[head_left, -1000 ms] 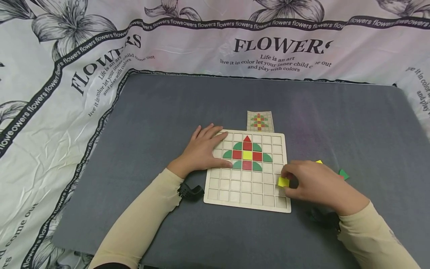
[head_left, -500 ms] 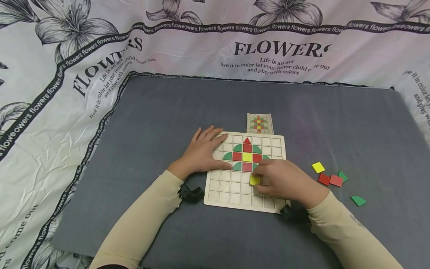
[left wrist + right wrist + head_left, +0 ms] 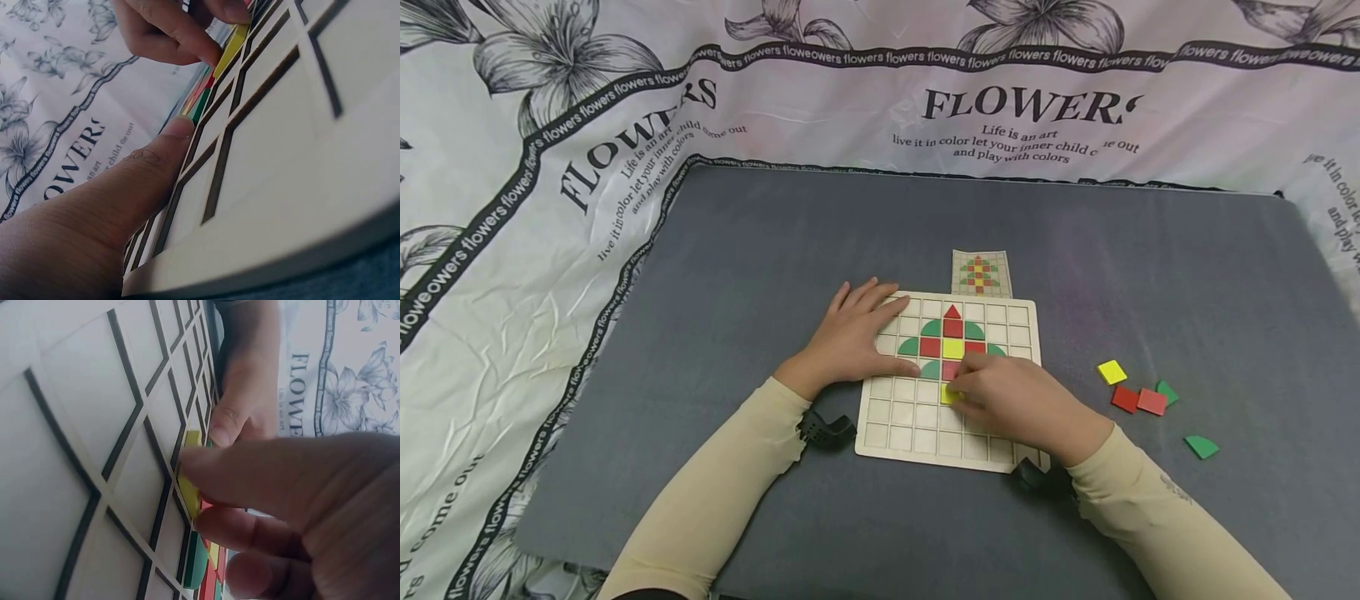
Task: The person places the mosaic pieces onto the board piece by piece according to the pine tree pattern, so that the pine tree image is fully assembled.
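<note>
A pale wooden grid board (image 3: 891, 450) carries red, green and yellow tiles in a tree-like pattern, topped by a red triangle (image 3: 952, 312). My right hand (image 3: 1026, 404) pinches a yellow square tile (image 3: 947, 395) at the cell just below the lowest red square. In the right wrist view this yellow tile (image 3: 189, 494) sits between thumb and fingertips, standing a little proud of the grid. My left hand (image 3: 846, 346) rests with spread fingers on the board's left side. Its thumb (image 3: 169, 140) lies right by a green quarter-round tile (image 3: 201, 106).
A small pattern card (image 3: 981, 273) touches the board's far edge. Right of the board lie a loose yellow square (image 3: 1112, 372), two red squares (image 3: 1124, 399) and two green pieces (image 3: 1202, 447). A flower-print cloth (image 3: 850, 108) hangs behind the grey table (image 3: 775, 225).
My right hand has carried the yellow square tile leftward from the board's right edge to the cell under the lowest red square. The left hand has stayed in place.
</note>
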A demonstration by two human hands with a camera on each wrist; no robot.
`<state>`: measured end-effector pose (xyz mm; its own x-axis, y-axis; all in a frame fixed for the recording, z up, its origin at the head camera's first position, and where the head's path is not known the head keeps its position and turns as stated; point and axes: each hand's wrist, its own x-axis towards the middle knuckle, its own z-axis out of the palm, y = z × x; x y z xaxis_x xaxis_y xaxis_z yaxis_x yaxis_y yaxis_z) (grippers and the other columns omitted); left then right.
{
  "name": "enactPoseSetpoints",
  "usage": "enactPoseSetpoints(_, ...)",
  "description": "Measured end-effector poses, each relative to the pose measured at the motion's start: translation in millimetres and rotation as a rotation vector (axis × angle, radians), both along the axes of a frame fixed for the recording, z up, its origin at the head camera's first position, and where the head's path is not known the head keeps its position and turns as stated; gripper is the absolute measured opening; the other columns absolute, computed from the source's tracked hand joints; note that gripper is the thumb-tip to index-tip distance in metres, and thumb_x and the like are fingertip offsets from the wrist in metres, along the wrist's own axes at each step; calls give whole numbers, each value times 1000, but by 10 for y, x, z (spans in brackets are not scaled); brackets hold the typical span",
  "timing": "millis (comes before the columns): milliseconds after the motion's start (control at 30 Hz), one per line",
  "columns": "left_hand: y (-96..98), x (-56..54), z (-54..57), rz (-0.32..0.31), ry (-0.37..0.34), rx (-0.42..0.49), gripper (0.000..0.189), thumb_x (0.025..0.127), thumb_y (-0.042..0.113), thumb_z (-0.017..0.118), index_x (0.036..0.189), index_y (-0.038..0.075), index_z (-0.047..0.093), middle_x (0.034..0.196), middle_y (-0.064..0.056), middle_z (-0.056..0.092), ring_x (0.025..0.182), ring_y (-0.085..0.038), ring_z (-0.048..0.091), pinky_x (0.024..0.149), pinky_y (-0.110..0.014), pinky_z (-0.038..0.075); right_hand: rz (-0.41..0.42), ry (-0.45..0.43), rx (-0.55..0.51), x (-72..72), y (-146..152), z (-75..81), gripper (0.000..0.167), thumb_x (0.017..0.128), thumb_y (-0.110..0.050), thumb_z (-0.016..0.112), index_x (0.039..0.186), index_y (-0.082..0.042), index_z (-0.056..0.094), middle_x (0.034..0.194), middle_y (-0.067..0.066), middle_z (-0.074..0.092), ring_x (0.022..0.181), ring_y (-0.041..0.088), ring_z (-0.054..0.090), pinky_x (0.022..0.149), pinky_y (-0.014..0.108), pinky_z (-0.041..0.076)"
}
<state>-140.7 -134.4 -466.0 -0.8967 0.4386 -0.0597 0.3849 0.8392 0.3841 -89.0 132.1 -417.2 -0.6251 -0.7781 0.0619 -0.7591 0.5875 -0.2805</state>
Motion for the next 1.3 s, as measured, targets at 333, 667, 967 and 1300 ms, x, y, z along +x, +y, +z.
enactPoseSetpoints(333, -7, 7, 7, 2, -3, -1, 111, 76, 81, 74, 164, 24, 40, 171, -1, 31, 163, -26, 14, 131, -55, 0, -26, -3, -7, 12, 8, 2, 14, 84, -17, 90, 94, -16, 81, 92, -2, 69, 79, 12, 67, 68, 32, 60)
enactPoseSetpoints(667, 6, 6, 27, 5, -9, 7, 110, 76, 80, 75, 164, 24, 40, 171, -1, 31, 163, -26, 14, 131, -54, -1, -93, -60, 8, 21, 161, 139, 15, 86, -19, 88, 99, -15, 81, 92, -5, 70, 77, 9, 63, 67, 32, 59)
enactPoseSetpoints(967, -1, 6, 26, -2, -11, 17, 110, 76, 80, 76, 165, 24, 40, 171, -2, 31, 163, -26, 13, 131, -54, -1, -199, -154, 28, -37, 511, 244, 20, 87, -22, 87, 103, -13, 79, 87, -10, 65, 74, 8, 56, 60, 28, 48)
enactPoseSetpoints(1300, 3, 3, 30, -4, -10, 14, 110, 77, 80, 75, 165, 23, 39, 171, -2, 30, 163, -26, 13, 131, -54, -2, -269, -287, 61, -114, 921, 247, 20, 83, -16, 88, 98, -13, 77, 81, -12, 62, 71, 6, 53, 64, 30, 48)
